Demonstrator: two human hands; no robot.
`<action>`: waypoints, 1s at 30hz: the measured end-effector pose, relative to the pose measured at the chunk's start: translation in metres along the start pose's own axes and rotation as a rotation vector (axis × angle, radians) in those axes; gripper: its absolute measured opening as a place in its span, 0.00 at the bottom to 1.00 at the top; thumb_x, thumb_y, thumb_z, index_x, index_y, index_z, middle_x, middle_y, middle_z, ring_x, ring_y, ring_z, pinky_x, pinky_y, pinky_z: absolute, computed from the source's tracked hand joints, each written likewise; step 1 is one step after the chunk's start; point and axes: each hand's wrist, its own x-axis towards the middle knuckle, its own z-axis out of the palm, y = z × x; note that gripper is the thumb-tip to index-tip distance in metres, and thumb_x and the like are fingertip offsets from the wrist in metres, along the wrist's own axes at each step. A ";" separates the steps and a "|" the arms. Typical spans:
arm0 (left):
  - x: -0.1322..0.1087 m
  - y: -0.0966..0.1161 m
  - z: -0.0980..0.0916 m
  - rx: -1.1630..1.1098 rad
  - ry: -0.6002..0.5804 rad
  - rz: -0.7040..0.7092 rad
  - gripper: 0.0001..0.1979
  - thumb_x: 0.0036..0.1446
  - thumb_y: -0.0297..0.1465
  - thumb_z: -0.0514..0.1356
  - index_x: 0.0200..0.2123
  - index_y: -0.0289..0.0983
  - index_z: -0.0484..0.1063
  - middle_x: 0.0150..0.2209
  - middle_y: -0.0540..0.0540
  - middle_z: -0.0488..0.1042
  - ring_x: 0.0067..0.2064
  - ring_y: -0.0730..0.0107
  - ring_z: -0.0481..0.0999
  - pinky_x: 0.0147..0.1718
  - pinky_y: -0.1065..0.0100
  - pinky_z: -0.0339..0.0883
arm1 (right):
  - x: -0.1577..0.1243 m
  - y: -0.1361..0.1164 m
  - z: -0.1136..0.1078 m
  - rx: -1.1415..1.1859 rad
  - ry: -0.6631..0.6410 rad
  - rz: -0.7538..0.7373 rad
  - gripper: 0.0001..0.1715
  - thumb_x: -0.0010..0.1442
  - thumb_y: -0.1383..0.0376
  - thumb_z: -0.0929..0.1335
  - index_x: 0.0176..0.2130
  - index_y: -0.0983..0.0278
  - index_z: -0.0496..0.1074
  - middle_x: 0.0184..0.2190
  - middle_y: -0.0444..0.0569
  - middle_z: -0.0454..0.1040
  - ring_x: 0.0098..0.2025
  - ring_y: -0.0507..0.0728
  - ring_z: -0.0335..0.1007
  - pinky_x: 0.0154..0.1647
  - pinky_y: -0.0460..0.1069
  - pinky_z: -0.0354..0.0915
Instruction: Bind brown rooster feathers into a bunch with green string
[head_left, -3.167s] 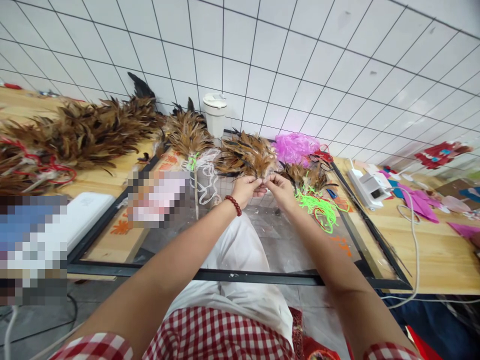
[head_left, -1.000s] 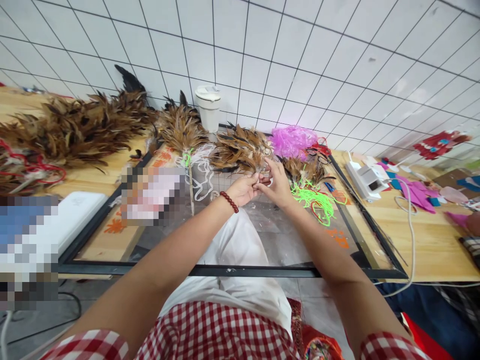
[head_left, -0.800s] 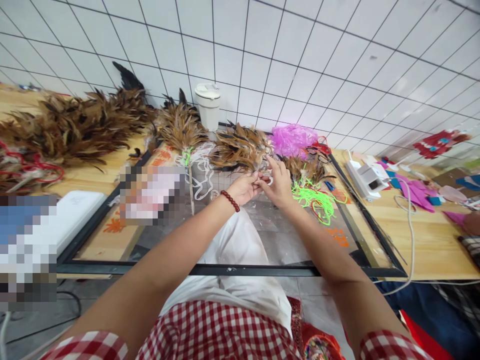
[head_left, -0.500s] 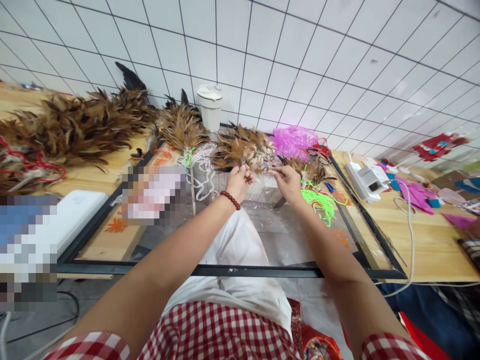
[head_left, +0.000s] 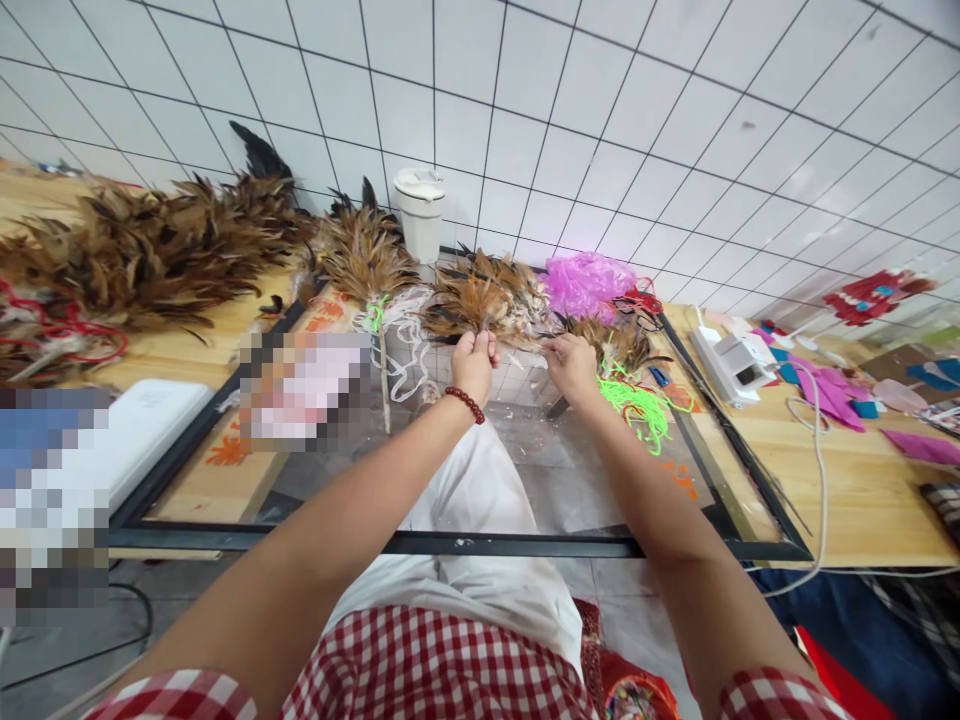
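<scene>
Left of feather pile (head_left: 525, 290): bundle (head_left: 364, 255) on stick (head_left: 385, 385), apparently set aside to leave working room. At pile's near edge: left hand (head_left: 474, 366) closed on bunch (head_left: 480, 298) by quill ends, tips pointing away, likely so vanes stay uncrushed. Just right of pile: right hand (head_left: 573, 364), fingertips close together; whether gripping anything, cannot tell. Farther right: green string (head_left: 639, 408), seemingly within easy reach.

pale wood-grain counter (head_left: 847, 505), bearing: large rectangular clear panel with black frame (head_left: 525, 546); long pile of brown feathers (head_left: 150, 255); boxy white device (head_left: 739, 372) | panel, bearing: loose brown-and-black feather heap (head_left: 517, 282); crumpled magenta plastic film (head_left: 589, 283); tangled neon-green cords (head_left: 646, 412)
</scene>
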 end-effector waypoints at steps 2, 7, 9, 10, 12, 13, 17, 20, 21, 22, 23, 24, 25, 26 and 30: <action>0.001 0.000 0.000 -0.006 0.013 0.007 0.12 0.61 0.27 0.53 0.24 0.36 0.62 0.17 0.56 0.59 0.18 0.83 0.59 0.19 0.77 0.53 | 0.001 0.000 -0.002 0.277 -0.004 0.093 0.15 0.55 0.57 0.66 0.32 0.63 0.78 0.32 0.49 0.75 0.36 0.56 0.67 0.39 0.51 0.60; 0.001 0.000 -0.001 -0.018 0.013 0.017 0.12 0.61 0.26 0.53 0.24 0.36 0.61 0.17 0.56 0.59 0.18 0.82 0.59 0.19 0.77 0.53 | 0.002 -0.010 -0.005 0.812 -0.206 0.347 0.18 0.44 0.52 0.72 0.28 0.64 0.77 0.22 0.43 0.71 0.23 0.48 0.57 0.25 0.45 0.53; 0.001 0.000 -0.001 -0.017 0.002 0.014 0.11 0.60 0.27 0.54 0.24 0.36 0.62 0.17 0.56 0.59 0.18 0.82 0.60 0.20 0.76 0.54 | 0.001 -0.019 -0.007 0.969 -0.222 0.426 0.19 0.41 0.53 0.74 0.28 0.64 0.77 0.21 0.42 0.70 0.21 0.46 0.55 0.23 0.44 0.51; 0.001 0.000 -0.001 -0.017 -0.008 0.006 0.11 0.60 0.28 0.54 0.25 0.35 0.62 0.18 0.56 0.60 0.18 0.82 0.62 0.21 0.76 0.56 | -0.001 -0.025 -0.008 1.043 -0.215 0.455 0.19 0.40 0.53 0.74 0.29 0.64 0.76 0.21 0.42 0.70 0.21 0.46 0.55 0.22 0.44 0.51; 0.000 0.000 -0.001 -0.021 -0.028 -0.024 0.10 0.60 0.28 0.54 0.26 0.35 0.64 0.19 0.55 0.63 0.20 0.81 0.65 0.23 0.75 0.59 | -0.004 -0.037 -0.007 1.150 -0.167 0.490 0.20 0.39 0.53 0.75 0.28 0.63 0.75 0.22 0.42 0.70 0.21 0.46 0.56 0.23 0.44 0.54; -0.001 0.000 -0.001 -0.024 -0.043 -0.047 0.09 0.60 0.28 0.54 0.26 0.34 0.64 0.20 0.54 0.65 0.22 0.80 0.67 0.25 0.75 0.61 | -0.006 -0.042 -0.005 1.166 -0.131 0.490 0.19 0.39 0.52 0.75 0.28 0.63 0.74 0.22 0.42 0.70 0.21 0.46 0.57 0.23 0.44 0.55; -0.006 0.000 0.000 -0.059 -0.154 -0.144 0.07 0.58 0.28 0.57 0.28 0.33 0.67 0.27 0.50 0.72 0.29 0.78 0.73 0.33 0.72 0.66 | -0.015 -0.053 0.004 0.997 -0.018 0.355 0.17 0.46 0.51 0.72 0.28 0.63 0.75 0.22 0.42 0.70 0.21 0.48 0.59 0.24 0.46 0.57; -0.009 -0.001 0.001 -0.094 -0.206 -0.164 0.06 0.55 0.28 0.60 0.27 0.33 0.68 0.28 0.50 0.73 0.30 0.77 0.73 0.36 0.70 0.67 | -0.019 -0.053 0.008 0.835 -0.018 0.227 0.18 0.52 0.51 0.69 0.33 0.63 0.77 0.22 0.43 0.72 0.22 0.49 0.62 0.25 0.46 0.60; -0.010 -0.001 0.002 -0.097 -0.212 -0.167 0.06 0.55 0.28 0.61 0.27 0.32 0.68 0.27 0.50 0.72 0.30 0.77 0.73 0.36 0.70 0.67 | -0.019 -0.052 0.008 0.794 -0.023 0.202 0.18 0.53 0.51 0.68 0.33 0.63 0.77 0.22 0.43 0.72 0.22 0.50 0.63 0.26 0.46 0.60; -0.010 -0.001 0.002 -0.094 -0.216 -0.170 0.06 0.54 0.28 0.61 0.27 0.33 0.68 0.27 0.50 0.72 0.29 0.77 0.72 0.36 0.70 0.67 | -0.020 -0.052 0.008 0.756 -0.027 0.186 0.19 0.54 0.51 0.68 0.33 0.63 0.77 0.22 0.43 0.73 0.22 0.50 0.64 0.26 0.46 0.61; -0.011 -0.001 0.002 -0.089 -0.221 -0.172 0.06 0.53 0.29 0.62 0.27 0.33 0.69 0.27 0.50 0.72 0.29 0.77 0.72 0.35 0.70 0.67 | -0.020 -0.051 0.007 0.720 -0.027 0.176 0.19 0.54 0.50 0.68 0.33 0.62 0.78 0.22 0.44 0.73 0.23 0.50 0.64 0.26 0.46 0.61; -0.011 -0.002 0.002 -0.083 -0.224 -0.173 0.06 0.53 0.29 0.63 0.27 0.33 0.69 0.27 0.50 0.73 0.28 0.77 0.72 0.35 0.70 0.67 | -0.021 -0.052 0.006 0.686 -0.024 0.168 0.19 0.55 0.50 0.67 0.33 0.62 0.78 0.21 0.44 0.73 0.23 0.51 0.64 0.26 0.46 0.61; -0.011 -0.001 0.002 -0.079 -0.226 -0.175 0.07 0.52 0.29 0.64 0.27 0.33 0.70 0.27 0.50 0.73 0.28 0.77 0.72 0.35 0.70 0.66 | -0.021 -0.052 0.005 0.653 -0.014 0.161 0.19 0.55 0.50 0.67 0.32 0.62 0.78 0.21 0.44 0.73 0.23 0.51 0.64 0.26 0.46 0.61; -0.011 -0.001 0.002 -0.077 -0.224 -0.177 0.07 0.51 0.29 0.64 0.27 0.32 0.70 0.27 0.50 0.73 0.28 0.77 0.72 0.35 0.70 0.66 | -0.022 -0.052 0.004 0.625 0.000 0.149 0.19 0.55 0.50 0.67 0.32 0.62 0.78 0.21 0.44 0.73 0.23 0.51 0.64 0.26 0.46 0.61; -0.011 -0.002 0.002 -0.085 -0.203 -0.185 0.06 0.50 0.28 0.65 0.27 0.32 0.71 0.26 0.50 0.73 0.28 0.78 0.72 0.36 0.70 0.66 | -0.023 -0.053 0.003 0.528 0.065 0.048 0.18 0.57 0.52 0.66 0.34 0.60 0.79 0.27 0.46 0.77 0.28 0.53 0.68 0.31 0.48 0.63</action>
